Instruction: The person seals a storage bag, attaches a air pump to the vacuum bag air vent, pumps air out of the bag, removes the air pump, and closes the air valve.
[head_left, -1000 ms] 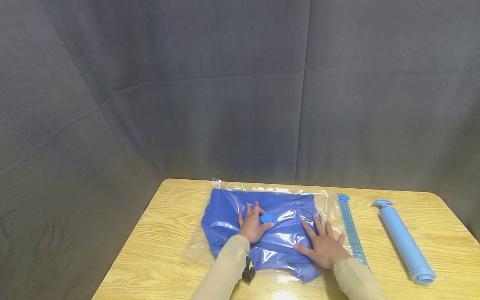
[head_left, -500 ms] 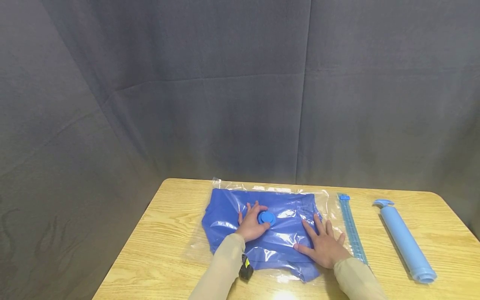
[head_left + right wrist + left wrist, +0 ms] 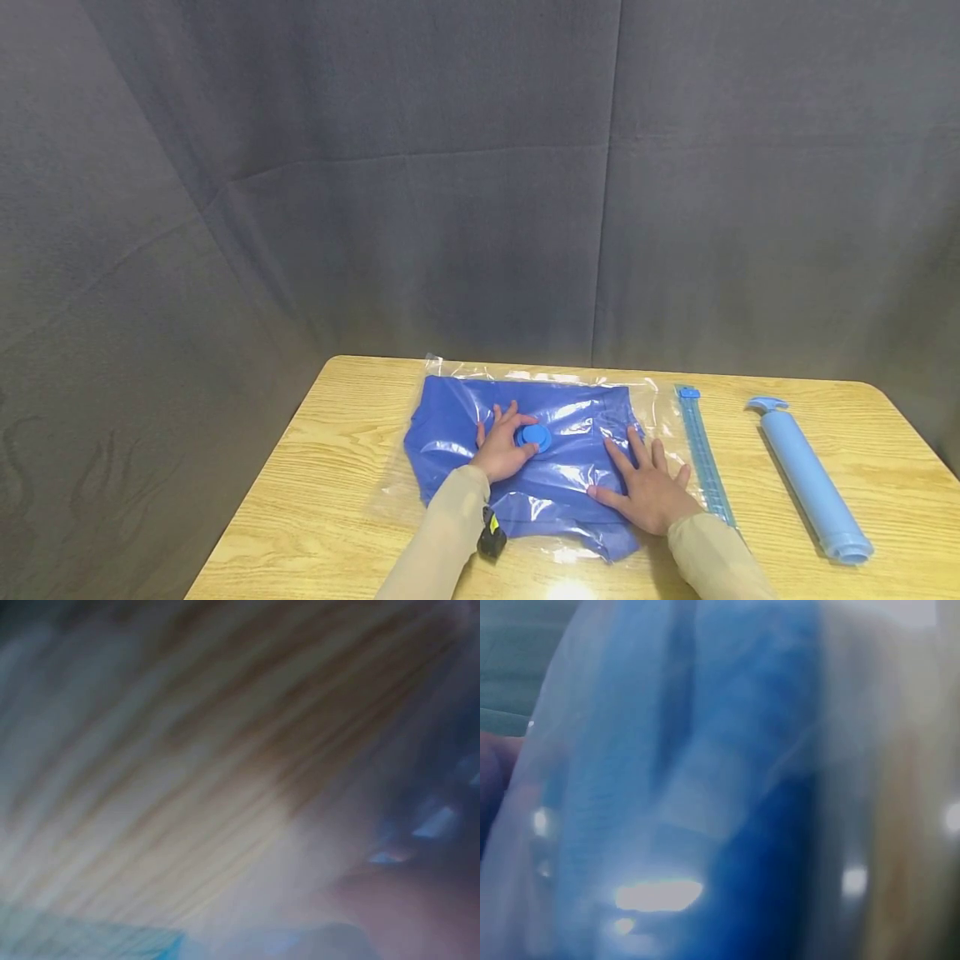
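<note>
A clear plastic storage bag (image 3: 658, 410) lies on the table with folded blue fabric (image 3: 450, 417) inside it. Set into its upper face is a round blue valve cap (image 3: 536, 437). My left hand (image 3: 502, 448) pinches this cap between thumb and forefinger, its other fingers spread over the film. Farther right, my right hand (image 3: 649, 490) rests spread and flat on the bag, over the fabric's right edge. Close up in the left wrist view, glossy film (image 3: 637, 825) covers the blue fabric. A blurred part of my right hand (image 3: 420, 907) shows in the right wrist view.
A teal zip strip with a blue slider (image 3: 688, 393) runs along the bag's right end. Beyond it, a light blue hand pump (image 3: 810, 483) lies on the wooden table (image 3: 322, 467). Grey curtain (image 3: 465, 208) hangs behind the table.
My left hand has shifted slightly left, and its thumb and forefinger now sit at the cap's left side, showing more of the cap. The right hand has stayed in place.
</note>
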Demonstrator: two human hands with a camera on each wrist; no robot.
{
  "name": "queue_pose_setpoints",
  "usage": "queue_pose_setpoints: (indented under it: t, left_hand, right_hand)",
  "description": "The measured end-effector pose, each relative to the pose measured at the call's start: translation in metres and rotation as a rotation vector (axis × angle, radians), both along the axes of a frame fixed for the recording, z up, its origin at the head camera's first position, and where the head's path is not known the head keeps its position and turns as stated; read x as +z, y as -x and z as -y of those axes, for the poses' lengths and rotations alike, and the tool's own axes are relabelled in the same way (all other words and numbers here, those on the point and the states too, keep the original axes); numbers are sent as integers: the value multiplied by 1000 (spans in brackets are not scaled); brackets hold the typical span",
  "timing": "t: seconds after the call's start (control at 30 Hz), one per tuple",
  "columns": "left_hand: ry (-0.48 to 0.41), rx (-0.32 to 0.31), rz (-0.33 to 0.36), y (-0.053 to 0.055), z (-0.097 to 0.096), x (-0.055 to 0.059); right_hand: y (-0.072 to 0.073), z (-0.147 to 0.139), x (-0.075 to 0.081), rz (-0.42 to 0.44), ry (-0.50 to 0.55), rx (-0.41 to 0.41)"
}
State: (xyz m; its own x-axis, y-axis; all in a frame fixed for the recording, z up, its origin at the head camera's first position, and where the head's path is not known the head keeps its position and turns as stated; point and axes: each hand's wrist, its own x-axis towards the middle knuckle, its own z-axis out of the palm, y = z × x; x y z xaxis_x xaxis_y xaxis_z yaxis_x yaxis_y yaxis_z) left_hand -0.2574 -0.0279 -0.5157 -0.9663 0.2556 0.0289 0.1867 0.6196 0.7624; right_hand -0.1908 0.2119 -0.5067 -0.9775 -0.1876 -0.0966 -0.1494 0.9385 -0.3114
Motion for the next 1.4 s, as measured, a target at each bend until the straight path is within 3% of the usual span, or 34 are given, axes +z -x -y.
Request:
queue_pose_setpoints:
  t: [0.43,0.77,1.2,1.4]
  left_hand:
    - [-4,39,-28,-2,-1,-2]
    - [-79,33,-56,-6,0,-1]
    - [-19,34,8,-2,0,2]
    - [-11,40,-8,-2,-1,0]
  right_hand:
    - [-1,0,-1,-2,15,-3]
    - [-2,1,-2,-9,14,-7]
    - [0,0,-1,2,11,-8]
    - [0,0,-1,-9,7,-8]
